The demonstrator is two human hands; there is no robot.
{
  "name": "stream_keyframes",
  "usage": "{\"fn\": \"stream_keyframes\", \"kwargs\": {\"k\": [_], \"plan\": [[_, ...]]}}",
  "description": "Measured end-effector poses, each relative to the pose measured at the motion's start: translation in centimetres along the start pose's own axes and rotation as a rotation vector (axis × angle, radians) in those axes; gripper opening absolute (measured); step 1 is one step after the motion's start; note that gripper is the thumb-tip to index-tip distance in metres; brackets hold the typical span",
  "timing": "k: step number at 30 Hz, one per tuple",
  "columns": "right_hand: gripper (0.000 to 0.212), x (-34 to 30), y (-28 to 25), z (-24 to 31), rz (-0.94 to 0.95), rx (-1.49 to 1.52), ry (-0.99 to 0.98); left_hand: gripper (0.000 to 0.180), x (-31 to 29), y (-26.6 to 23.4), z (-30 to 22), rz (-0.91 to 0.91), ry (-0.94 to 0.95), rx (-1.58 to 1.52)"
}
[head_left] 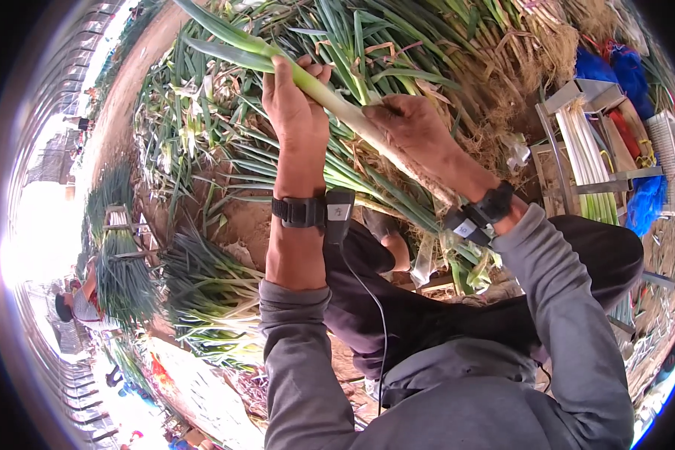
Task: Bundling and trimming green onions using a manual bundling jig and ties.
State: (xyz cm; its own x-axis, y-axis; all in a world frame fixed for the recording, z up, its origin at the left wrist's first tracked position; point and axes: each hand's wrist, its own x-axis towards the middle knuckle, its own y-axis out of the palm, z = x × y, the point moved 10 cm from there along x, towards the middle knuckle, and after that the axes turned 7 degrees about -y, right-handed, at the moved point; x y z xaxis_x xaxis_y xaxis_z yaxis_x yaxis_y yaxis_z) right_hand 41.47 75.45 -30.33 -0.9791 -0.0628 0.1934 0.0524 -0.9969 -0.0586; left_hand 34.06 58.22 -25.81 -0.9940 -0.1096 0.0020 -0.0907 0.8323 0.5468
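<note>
A long green onion (343,111) slants across in front of me, its green leaves at the upper left and its pale, soil-stained lower end toward my right wrist. My left hand (298,99) is wrapped round it where the green turns pale. Lower on the white shaft, my right hand (412,129) is closed, thumb and forefinger pinched against the stalk. A peeled-back leaf (364,84) shows beside those fingertips; whether they grip it I cannot tell. Part of the onion's root end is hidden by my right hand and wrist.
A large heap of green onions (435,45) with dirty roots lies ahead. More onions (210,292) lie at the left. On the right, a metal rack (559,154) holds white onion stalks (581,142), near blue bags (628,71). Another person (82,309) is at the far left.
</note>
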Motion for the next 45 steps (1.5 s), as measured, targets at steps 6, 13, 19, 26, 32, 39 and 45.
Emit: {"fn": "stream_keyframes", "kwargs": {"k": [6, 13, 19, 26, 32, 39, 45], "plan": [[0.031, -5.7, -2.1, -4.3, 0.237, -0.581, -0.072, 0.031, 0.3, -0.9, -3.5, 0.116, 0.087, -0.145], [0.027, -17.7, -8.3, -16.5, 0.379, -0.889, 0.082, 0.048, -0.2, 2.3, -3.9, 0.297, 0.105, -0.195], [0.023, -3.7, -3.5, 5.3, -0.074, -0.456, -0.332, 0.056, -0.9, 3.3, 0.0, 0.334, 0.015, -0.165], [0.019, -1.3, -0.8, 5.7, 0.019, -0.366, -0.34, 0.054, -1.7, 5.0, 0.1, 0.292, 0.049, -0.125], [0.013, -0.9, 0.6, 5.4, 0.092, -0.503, -0.374, 0.052, -1.5, 4.1, 0.0, 0.222, 0.1, -0.04], [0.015, -0.5, 0.2, 5.8, 0.039, -0.515, -0.477, 0.054, -1.2, 3.8, 0.3, 0.208, 0.074, -0.047], [0.014, 0.1, -1.5, 3.6, -0.042, -0.491, -0.239, 0.059, -0.7, 3.9, -0.1, 0.345, -0.008, -0.149]]}}
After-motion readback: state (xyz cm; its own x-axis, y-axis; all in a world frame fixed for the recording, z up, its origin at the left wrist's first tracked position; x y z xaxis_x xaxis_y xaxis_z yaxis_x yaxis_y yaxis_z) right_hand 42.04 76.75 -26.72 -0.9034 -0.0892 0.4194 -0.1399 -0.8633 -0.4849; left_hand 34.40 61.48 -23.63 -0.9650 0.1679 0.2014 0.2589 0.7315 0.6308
